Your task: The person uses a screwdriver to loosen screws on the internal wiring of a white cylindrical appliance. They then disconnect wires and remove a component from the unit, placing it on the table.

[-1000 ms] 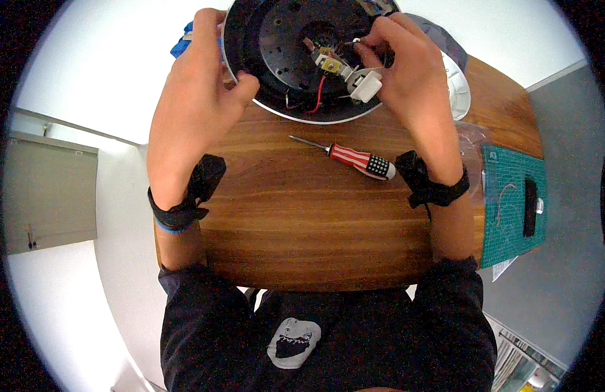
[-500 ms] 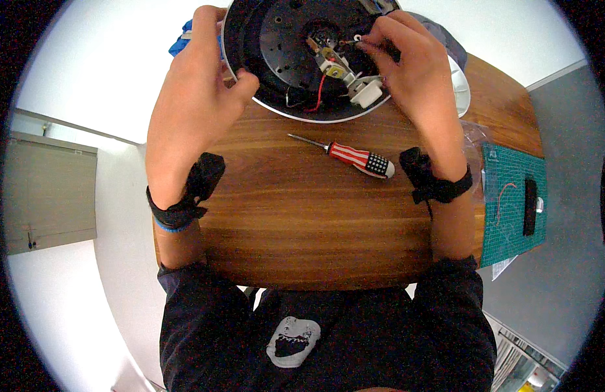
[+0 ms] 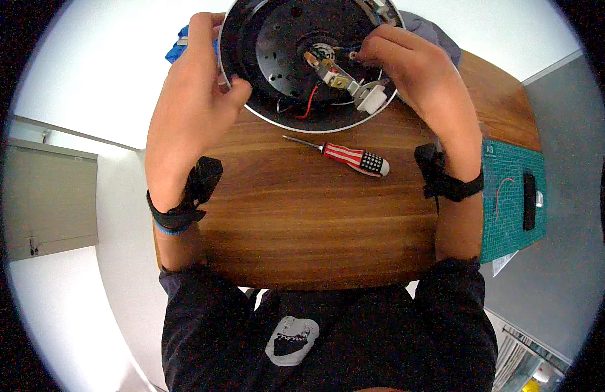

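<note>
A round black appliance base (image 3: 270, 59) with a white rim is tilted toward me at the table's far side. My left hand (image 3: 191, 114) grips its left edge, thumb on the near side of the rim. Inside are a metal bracket, a white block (image 3: 373, 99) and a red wire (image 3: 310, 103). At the right side of the cavity, my right hand (image 3: 430, 72) pinches a wire end (image 3: 353, 55) that seems to carry a small terminal; the fingers partly cover it. Nearer me lies a screwdriver (image 3: 356, 159) with a striped red, white and black handle, its tip pointing left.
A green cutting mat (image 3: 505, 235) at the right of the wooden table (image 3: 315, 228) bears a black bar (image 3: 529, 202) and a loose thin red wire. Behind the base are grey cloth (image 3: 440, 39) and something blue (image 3: 178, 49).
The base has shifted slightly toward me, and more of its inside shows. My right hand has moved a little nearer and right, still pinching. My left hand keeps its grip.
</note>
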{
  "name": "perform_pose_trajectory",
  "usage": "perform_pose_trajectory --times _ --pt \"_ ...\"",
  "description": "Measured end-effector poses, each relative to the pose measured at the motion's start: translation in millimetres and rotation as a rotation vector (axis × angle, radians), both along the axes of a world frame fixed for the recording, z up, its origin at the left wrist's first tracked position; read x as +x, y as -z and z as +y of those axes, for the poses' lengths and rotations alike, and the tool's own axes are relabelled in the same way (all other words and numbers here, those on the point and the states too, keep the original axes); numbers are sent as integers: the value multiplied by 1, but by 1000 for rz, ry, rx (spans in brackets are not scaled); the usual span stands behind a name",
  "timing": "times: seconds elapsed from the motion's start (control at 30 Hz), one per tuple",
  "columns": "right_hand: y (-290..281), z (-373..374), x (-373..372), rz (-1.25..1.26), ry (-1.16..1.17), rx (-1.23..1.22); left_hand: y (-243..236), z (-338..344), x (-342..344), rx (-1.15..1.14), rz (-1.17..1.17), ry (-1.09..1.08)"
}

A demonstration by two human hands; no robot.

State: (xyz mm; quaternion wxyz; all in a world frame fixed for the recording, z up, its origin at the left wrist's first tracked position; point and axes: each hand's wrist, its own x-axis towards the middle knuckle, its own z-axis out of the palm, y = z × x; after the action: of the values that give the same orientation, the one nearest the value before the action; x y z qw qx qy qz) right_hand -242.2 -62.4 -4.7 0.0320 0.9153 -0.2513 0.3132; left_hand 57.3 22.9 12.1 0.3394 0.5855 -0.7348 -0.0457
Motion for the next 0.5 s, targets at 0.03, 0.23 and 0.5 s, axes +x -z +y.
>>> perform_pose_trajectory --times 0.03,0.23,0.5 --pt "0 0 1 19 11 -32 -1 0 0 4 3 -2" --pt "6 -5 6 67 21 -198 0 -1 0 21 42 7" --pt "9 -11 8 24 0 -145 2 0 -5 -23 178 76"
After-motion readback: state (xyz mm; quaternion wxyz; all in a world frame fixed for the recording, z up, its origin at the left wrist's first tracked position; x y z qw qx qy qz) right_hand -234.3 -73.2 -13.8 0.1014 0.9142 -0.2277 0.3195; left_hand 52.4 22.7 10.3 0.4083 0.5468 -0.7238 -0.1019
